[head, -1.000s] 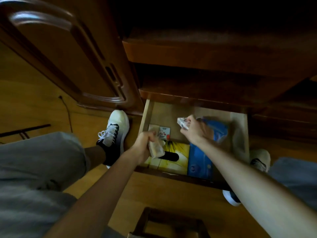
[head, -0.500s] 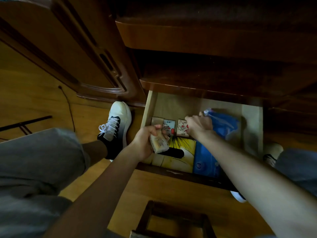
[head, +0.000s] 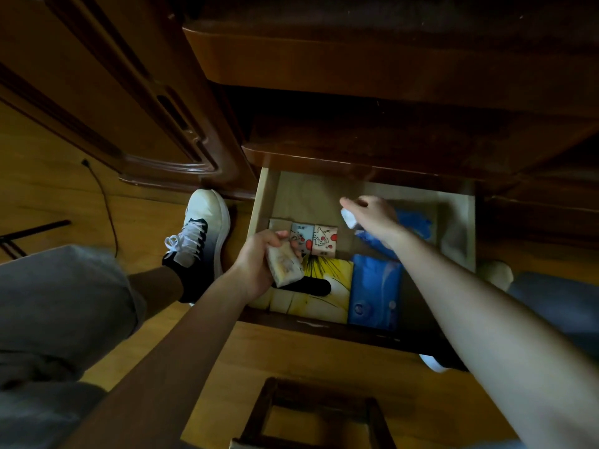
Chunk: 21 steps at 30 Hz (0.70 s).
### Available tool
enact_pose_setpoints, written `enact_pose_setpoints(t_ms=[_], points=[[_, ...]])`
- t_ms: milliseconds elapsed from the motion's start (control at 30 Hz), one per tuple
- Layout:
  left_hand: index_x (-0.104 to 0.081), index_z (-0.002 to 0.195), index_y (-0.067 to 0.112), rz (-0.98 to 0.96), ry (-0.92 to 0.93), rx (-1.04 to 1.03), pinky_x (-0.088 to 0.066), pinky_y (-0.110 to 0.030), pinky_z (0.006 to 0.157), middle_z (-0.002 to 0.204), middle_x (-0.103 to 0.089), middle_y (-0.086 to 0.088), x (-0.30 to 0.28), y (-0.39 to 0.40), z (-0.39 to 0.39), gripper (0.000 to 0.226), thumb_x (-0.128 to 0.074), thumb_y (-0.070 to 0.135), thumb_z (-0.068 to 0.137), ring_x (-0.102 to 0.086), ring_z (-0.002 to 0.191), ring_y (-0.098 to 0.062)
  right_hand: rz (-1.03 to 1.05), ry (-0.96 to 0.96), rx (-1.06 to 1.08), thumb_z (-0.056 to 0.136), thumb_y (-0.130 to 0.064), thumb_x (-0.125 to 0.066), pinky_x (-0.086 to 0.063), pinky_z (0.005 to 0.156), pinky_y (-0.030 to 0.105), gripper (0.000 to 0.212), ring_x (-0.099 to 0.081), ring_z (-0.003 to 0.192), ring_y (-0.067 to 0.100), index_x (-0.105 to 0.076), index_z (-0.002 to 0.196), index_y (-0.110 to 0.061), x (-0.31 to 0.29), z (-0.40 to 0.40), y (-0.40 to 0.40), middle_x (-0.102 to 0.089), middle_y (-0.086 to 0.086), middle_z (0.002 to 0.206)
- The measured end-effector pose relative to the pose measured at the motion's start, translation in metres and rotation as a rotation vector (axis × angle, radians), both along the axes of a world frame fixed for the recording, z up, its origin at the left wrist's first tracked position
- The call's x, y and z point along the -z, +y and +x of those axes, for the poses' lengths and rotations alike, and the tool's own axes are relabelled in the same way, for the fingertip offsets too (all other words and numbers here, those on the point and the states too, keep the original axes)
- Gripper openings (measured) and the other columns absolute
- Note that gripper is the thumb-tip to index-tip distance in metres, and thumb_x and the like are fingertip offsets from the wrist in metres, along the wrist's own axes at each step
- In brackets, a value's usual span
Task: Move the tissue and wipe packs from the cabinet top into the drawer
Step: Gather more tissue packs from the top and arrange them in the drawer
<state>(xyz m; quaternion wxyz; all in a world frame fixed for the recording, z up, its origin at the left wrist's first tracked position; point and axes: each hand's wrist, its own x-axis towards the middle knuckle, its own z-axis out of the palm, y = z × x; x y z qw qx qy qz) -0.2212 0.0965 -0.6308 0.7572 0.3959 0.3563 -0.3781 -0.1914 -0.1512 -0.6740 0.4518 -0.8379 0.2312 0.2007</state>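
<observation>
The open drawer (head: 263, 202) lies below me, pulled out from the dark wooden cabinet (head: 356, 59). My left hand (head: 256, 264) grips a beige tissue pack (head: 286, 266) over the drawer's front left. Behind it, three small packs stand in a row: a beige one (head: 279, 224) and two cartoon-printed ones (head: 324, 239). My right hand (head: 372, 218) hovers over the drawer's middle, fingers curled on a small white pack (head: 348, 218). A large yellow pack (head: 327, 286) and a blue pack (head: 372, 290) lie flat at the front. A blue bag (head: 413, 222) sits partly under my right hand.
My knees and white-and-black shoe (head: 201, 234) are left of the drawer; another shoe (head: 494, 273) shows at its right. A wooden stool (head: 317, 413) stands on the floor near me. A cabinet door (head: 129, 108) hangs open on the left, with a cable (head: 103, 202) on the floor.
My right hand left a cartoon-printed pack in the row and lifted back and to the right, with a white pack in it. My left hand stayed in place with the beige pack.
</observation>
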Motion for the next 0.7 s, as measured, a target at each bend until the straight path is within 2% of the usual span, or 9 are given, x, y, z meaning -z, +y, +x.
enact_pose_setpoints(t_ms=[67, 100, 200, 300, 433, 567, 600, 633, 700], points=[[-0.057, 0.1, 0.009, -0.004, 0.0, 0.005, -0.052, -0.043, 0.088, 0.09, -0.064, -0.015, 0.001, 0.0, 0.0, 0.034, -0.054, 0.003, 0.067, -0.061, 0.082, -0.027, 0.165, 0.104, 0.078, 0.094, -0.06, -0.059, -0.057, 0.073, 0.033, 0.042, -0.069, 0.089, 0.021, -0.067, 0.099, -0.018, -0.004, -0.004, -0.001, -0.07, 0.005, 0.097], [-0.057, 0.1, 0.009, -0.003, -0.002, 0.005, -0.052, -0.042, 0.087, 0.09, -0.065, -0.015, 0.001, 0.0, 0.0, 0.035, -0.055, 0.003, 0.067, -0.062, 0.081, -0.027, 0.187, 0.147, 0.043, 0.094, -0.06, -0.058, -0.056, 0.075, 0.032, 0.044, -0.068, 0.091, 0.021, -0.066, 0.103, -0.018, -0.004, -0.007, 0.0, -0.069, 0.007, 0.101], [-0.058, 0.101, 0.01, 0.013, -0.009, 0.007, -0.055, -0.042, 0.084, 0.089, -0.065, -0.014, 0.0, 0.0, 0.001, 0.037, -0.056, 0.004, 0.064, -0.063, 0.081, -0.027, 0.114, 0.162, -0.191, 0.093, -0.055, -0.062, -0.05, 0.079, 0.031, 0.039, -0.064, 0.092, 0.018, -0.064, 0.105, -0.018, -0.003, -0.016, 0.001, -0.067, 0.003, 0.102], [-0.056, 0.1, 0.01, 0.031, -0.015, -0.006, -0.053, -0.043, 0.088, 0.091, -0.062, -0.013, -0.004, -0.004, 0.001, 0.035, -0.053, 0.003, 0.065, -0.061, 0.083, -0.027, 0.064, 0.219, -0.407, 0.088, -0.042, -0.074, -0.044, 0.079, 0.028, 0.041, -0.06, 0.103, 0.015, -0.064, 0.12, -0.019, -0.009, -0.016, -0.003, -0.064, -0.003, 0.114], [-0.053, 0.096, 0.011, 0.033, -0.05, -0.013, -0.045, -0.046, 0.091, 0.09, -0.055, -0.013, -0.011, -0.006, 0.002, 0.041, -0.041, -0.002, 0.058, -0.053, 0.085, -0.029, 0.031, 0.377, -0.615, 0.088, -0.025, -0.071, -0.044, 0.08, 0.024, 0.047, -0.057, 0.107, 0.012, -0.061, 0.134, -0.023, -0.02, -0.01, -0.014, -0.06, -0.005, 0.123], [-0.053, 0.094, 0.014, 0.005, -0.071, -0.012, -0.046, -0.036, 0.078, 0.094, -0.053, -0.009, -0.016, -0.003, 0.004, 0.048, -0.034, -0.01, 0.057, -0.052, 0.084, -0.023, 0.033, 0.303, -0.578, 0.085, -0.01, -0.073, -0.05, 0.099, 0.038, 0.056, -0.058, 0.114, 0.017, -0.058, 0.138, -0.019, -0.019, -0.005, -0.012, -0.059, 0.0, 0.13], [-0.053, 0.096, 0.014, -0.002, -0.074, -0.002, -0.047, -0.035, 0.074, 0.094, -0.053, -0.008, -0.016, -0.003, 0.004, 0.049, -0.035, -0.011, 0.058, -0.054, 0.084, -0.021, 0.069, 0.251, -0.497, 0.081, -0.007, -0.077, -0.053, 0.096, 0.036, 0.062, -0.059, 0.111, 0.016, -0.056, 0.139, -0.017, -0.017, -0.004, -0.009, -0.059, 0.0, 0.129], [-0.054, 0.1, 0.014, 0.001, -0.092, 0.019, -0.048, -0.036, 0.073, 0.096, -0.054, -0.009, -0.017, -0.002, 0.005, 0.051, -0.036, -0.012, 0.06, -0.055, 0.085, -0.021, 0.105, 0.191, -0.407, 0.078, -0.006, -0.08, -0.055, 0.086, 0.029, 0.067, -0.06, 0.105, 0.013, -0.056, 0.139, -0.017, -0.016, -0.003, -0.005, -0.06, 0.0, 0.127], [-0.054, 0.115, 0.011, 0.065, -0.164, 0.093, -0.051, -0.039, 0.077, 0.103, -0.057, -0.012, -0.018, 0.0, 0.006, 0.055, -0.041, -0.016, 0.069, -0.059, 0.094, -0.027, 0.129, 0.087, -0.272, 0.074, -0.007, -0.085, -0.05, 0.064, 0.016, 0.069, -0.06, 0.092, 0.004, -0.059, 0.137, -0.016, -0.011, 0.003, 0.004, -0.064, 0.001, 0.122]])
